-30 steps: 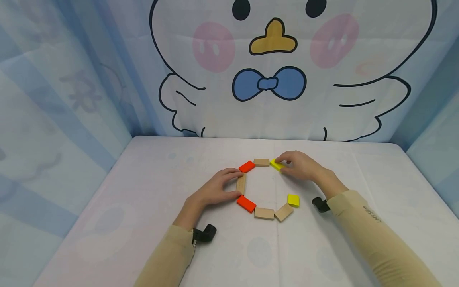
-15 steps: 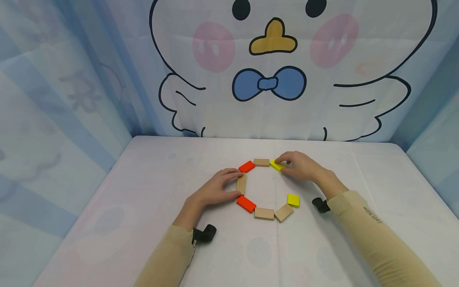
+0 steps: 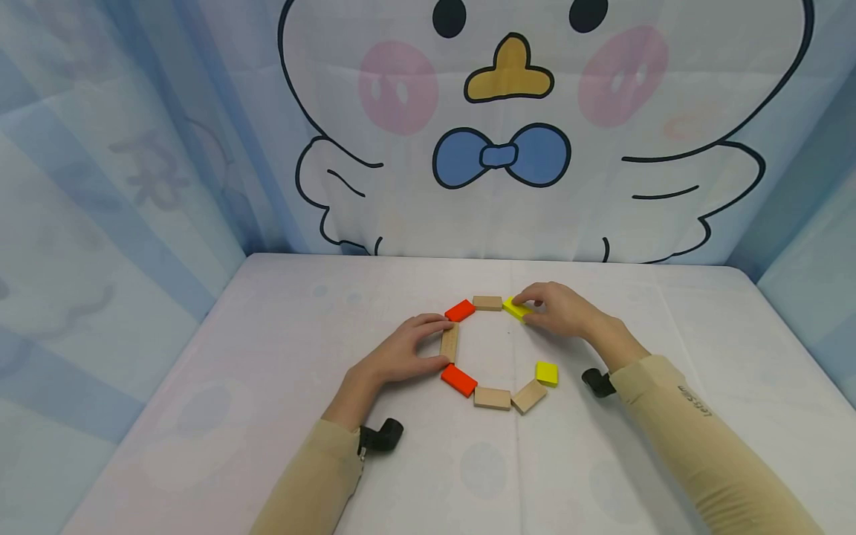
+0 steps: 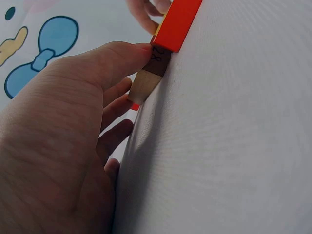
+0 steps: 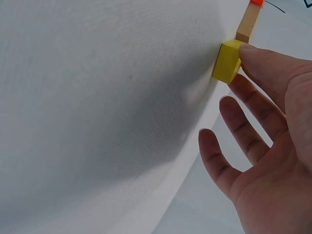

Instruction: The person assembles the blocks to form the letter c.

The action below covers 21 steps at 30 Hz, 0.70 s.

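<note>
My left hand (image 3: 401,351) holds a plain wooden block (image 3: 451,343) lengthwise, thumb at its near end and fingers at its far end. In the left wrist view, dark writing shows on that wooden block (image 4: 146,84), beside a red block (image 4: 178,24). At the far right of the ring, my right hand (image 3: 565,309) pinches a yellow block (image 3: 513,308) between thumb and index finger. The right wrist view has this yellow block (image 5: 226,62) against the end of a plain block (image 5: 248,22), the other fingers spread loosely.
The blocks lie in a ring with a gap on its right side. A red block (image 3: 460,310) and a plain one (image 3: 487,303) form the far part. Nearer are a red block (image 3: 459,380), two plain blocks (image 3: 492,399) and a yellow block (image 3: 547,373). A pale cloth (image 3: 267,461) covers the table.
</note>
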Tool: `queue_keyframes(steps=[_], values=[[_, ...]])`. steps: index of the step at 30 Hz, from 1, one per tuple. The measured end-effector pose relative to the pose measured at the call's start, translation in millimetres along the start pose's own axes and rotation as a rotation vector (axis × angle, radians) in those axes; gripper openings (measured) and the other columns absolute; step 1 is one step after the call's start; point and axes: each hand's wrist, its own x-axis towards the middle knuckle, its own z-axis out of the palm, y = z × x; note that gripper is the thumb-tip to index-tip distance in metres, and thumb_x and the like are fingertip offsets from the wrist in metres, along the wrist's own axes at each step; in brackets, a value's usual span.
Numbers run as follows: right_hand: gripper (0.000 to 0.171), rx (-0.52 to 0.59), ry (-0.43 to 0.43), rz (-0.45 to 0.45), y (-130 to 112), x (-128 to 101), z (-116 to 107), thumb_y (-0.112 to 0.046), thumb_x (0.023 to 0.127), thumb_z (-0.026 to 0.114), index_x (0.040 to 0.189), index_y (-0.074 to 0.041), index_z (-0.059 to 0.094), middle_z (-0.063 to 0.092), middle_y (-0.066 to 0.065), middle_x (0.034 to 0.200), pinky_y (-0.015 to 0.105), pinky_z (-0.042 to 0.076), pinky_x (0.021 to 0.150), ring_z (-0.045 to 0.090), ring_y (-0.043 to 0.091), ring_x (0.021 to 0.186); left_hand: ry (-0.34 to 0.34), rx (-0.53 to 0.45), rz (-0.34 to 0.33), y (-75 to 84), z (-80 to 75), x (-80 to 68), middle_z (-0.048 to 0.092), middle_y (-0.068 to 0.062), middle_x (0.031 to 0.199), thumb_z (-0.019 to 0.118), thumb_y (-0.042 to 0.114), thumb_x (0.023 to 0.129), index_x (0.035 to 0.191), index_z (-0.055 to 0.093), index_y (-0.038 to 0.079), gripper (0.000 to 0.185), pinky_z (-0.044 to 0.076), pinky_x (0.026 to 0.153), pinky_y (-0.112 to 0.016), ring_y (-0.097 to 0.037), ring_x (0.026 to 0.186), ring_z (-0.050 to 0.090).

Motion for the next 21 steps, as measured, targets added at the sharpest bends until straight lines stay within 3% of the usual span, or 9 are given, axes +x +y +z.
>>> queue_keyframes(steps=[21], values=[[0.034,0.009,0.023,0.042,-2.8,-6.7,-5.9,-0.012,0.098,0.065,0.13,-0.002,0.066,0.064,0.016,0.128,0.05,0.049,0.093,0.057,0.032,0.107,0.011,-0.01,0.021,2.9,-1.4,-1.9,0.044,-0.004,0.152,0.074,0.029,0.092,0.144,0.057,0.017,0.057,0.032,0.115,-0.046,-0.026,0.141,0.037]])
